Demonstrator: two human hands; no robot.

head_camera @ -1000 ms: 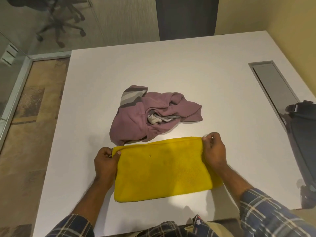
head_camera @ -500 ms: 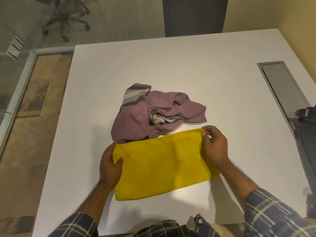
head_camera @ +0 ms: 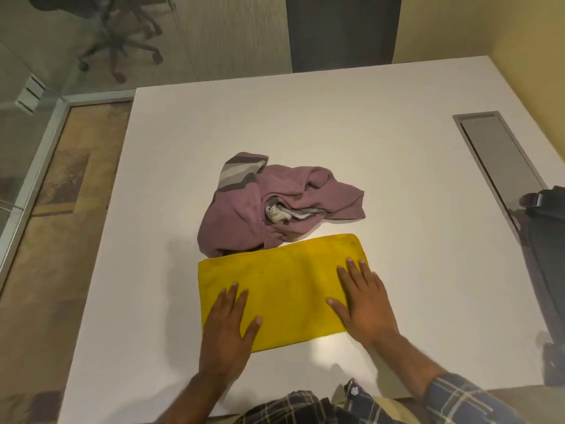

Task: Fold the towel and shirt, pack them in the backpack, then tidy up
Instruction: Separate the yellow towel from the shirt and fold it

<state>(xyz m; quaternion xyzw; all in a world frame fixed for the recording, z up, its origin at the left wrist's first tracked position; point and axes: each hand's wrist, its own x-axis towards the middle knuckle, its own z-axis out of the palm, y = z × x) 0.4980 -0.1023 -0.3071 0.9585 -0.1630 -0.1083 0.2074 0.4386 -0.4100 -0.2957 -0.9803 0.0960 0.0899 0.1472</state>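
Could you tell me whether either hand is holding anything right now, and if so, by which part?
Nothing is held. The left hand and right hand lie flat, fingers straight, on top of the folded yellow towel, with no grip on any edge.

Bare table (head_camera: 336, 142) lies open beyond the crumpled shirt (head_camera: 275, 206); the backpack (head_camera: 547, 255) crowds the right edge.

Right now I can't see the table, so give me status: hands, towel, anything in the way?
Both hands flat on towel. Towel folded once. Shirt crumpled, touching towel.
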